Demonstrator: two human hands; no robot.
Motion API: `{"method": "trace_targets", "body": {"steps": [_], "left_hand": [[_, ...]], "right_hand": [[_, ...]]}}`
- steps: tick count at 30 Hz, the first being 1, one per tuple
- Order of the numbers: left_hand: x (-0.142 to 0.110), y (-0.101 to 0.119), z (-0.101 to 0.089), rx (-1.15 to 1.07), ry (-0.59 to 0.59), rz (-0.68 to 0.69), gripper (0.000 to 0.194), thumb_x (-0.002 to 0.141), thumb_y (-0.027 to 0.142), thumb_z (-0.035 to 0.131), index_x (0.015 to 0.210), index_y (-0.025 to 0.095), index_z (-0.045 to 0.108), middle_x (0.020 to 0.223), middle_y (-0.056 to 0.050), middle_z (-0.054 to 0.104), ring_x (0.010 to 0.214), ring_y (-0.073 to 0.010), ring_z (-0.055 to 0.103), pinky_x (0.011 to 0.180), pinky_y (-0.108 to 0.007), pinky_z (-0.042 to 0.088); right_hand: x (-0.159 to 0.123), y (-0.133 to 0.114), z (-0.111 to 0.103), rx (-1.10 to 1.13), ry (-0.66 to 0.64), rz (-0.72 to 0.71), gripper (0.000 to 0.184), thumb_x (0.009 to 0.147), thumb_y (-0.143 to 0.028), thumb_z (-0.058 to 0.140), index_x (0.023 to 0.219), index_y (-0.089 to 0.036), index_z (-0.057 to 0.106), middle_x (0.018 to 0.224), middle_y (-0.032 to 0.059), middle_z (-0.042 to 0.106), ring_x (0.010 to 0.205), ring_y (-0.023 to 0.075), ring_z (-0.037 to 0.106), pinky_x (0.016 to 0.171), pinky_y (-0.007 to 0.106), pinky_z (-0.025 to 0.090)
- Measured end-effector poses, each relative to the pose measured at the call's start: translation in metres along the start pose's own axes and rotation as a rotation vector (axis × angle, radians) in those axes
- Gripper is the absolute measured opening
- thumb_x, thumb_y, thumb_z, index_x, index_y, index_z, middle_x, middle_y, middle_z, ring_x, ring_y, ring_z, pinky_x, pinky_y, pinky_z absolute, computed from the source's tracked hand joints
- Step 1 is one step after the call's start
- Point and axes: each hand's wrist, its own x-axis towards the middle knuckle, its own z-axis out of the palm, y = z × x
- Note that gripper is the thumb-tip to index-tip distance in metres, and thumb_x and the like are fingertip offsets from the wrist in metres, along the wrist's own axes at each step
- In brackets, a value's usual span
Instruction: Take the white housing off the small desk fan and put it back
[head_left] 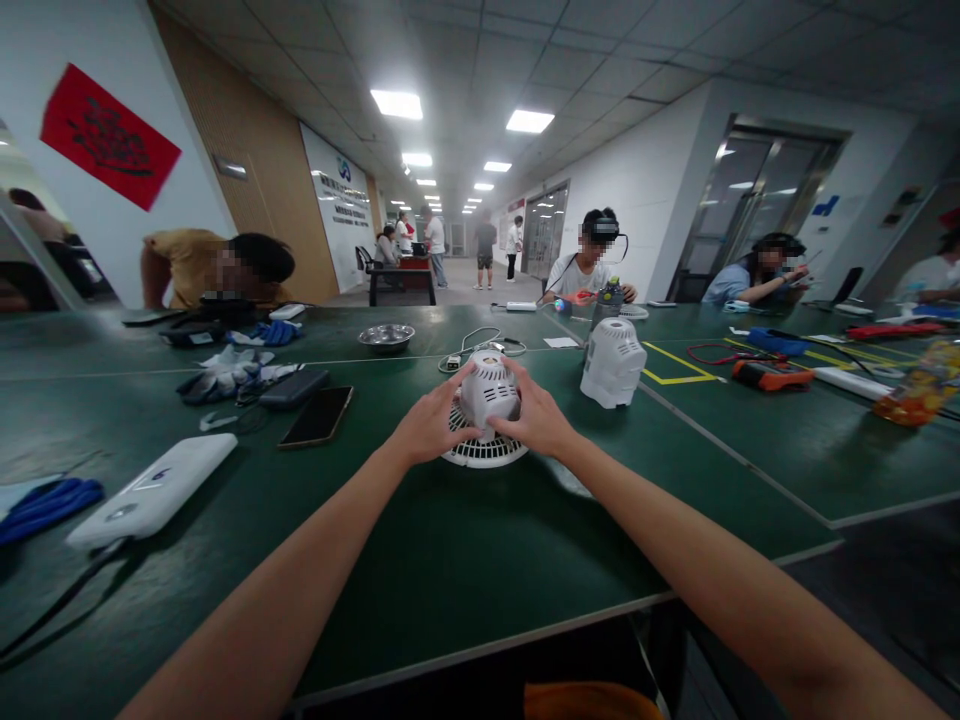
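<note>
A white plastic fan motor housing (491, 392) with slotted vents sits on a round white fan grille (486, 455), which lies on the green table. My left hand (437, 418) grips the housing from its left side, with the thumb at the lower front. On the other side my right hand (538, 412) closes round it in the same way. Behind the housing a pale cable (510, 345) lies in loops, with a small connector at its left. Parts of the grille are covered by my hands and the housing.
Right of my hands stands a larger white plastic housing (613, 362), with a dark bottle (607, 300) behind it. To the left are a phone (316, 416), a white power bank (157, 490) and gloves (229, 372). A metal bowl (386, 338) is further back. Several people sit across the table.
</note>
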Motion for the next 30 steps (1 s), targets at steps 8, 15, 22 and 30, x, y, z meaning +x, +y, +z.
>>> {"method": "trace_targets", "body": {"steps": [8,15,22,30], "left_hand": [[-0.002,-0.012,0.005,0.1,0.023,-0.229,0.077,0.084,0.058,0.053,0.148,0.023,0.028,0.136,-0.015,0.053,0.123,-0.0342,0.05,0.101,-0.05,0.036],[-0.006,-0.043,0.012,0.07,-0.015,-0.589,0.07,0.09,0.061,0.038,0.143,0.016,0.037,0.136,-0.019,0.054,0.12,-0.0302,0.056,0.098,-0.041,0.039],[-0.005,-0.051,0.011,0.042,-0.054,-0.699,0.073,0.09,0.063,0.033,0.14,0.012,0.045,0.132,-0.019,0.059,0.117,-0.0312,0.058,0.095,-0.038,0.042],[-0.006,-0.045,0.008,-0.047,0.039,-0.658,0.061,0.092,0.057,0.035,0.124,0.013,0.062,0.12,-0.013,0.067,0.109,-0.0265,0.062,0.092,-0.032,0.043]], "right_hand": [[0.004,0.013,0.0,0.016,0.048,0.097,0.077,0.08,-0.026,0.056,0.149,-0.024,0.023,0.106,0.0077,0.064,0.084,0.0218,0.059,0.088,0.043,0.045],[0.006,0.029,0.002,0.051,0.073,0.123,0.073,0.072,-0.009,0.05,0.142,-0.024,0.036,0.115,0.0072,0.062,0.091,0.0222,0.061,0.093,0.044,0.045],[0.005,0.028,-0.001,0.089,0.019,0.149,0.081,0.072,-0.017,0.057,0.147,-0.024,0.026,0.126,0.0103,0.057,0.101,0.0263,0.059,0.096,0.049,0.043],[0.001,0.028,0.0,0.129,0.04,0.224,0.095,0.064,-0.035,0.077,0.145,-0.024,0.029,0.11,0.0071,0.062,0.093,0.0248,0.061,0.092,0.046,0.045]]}}
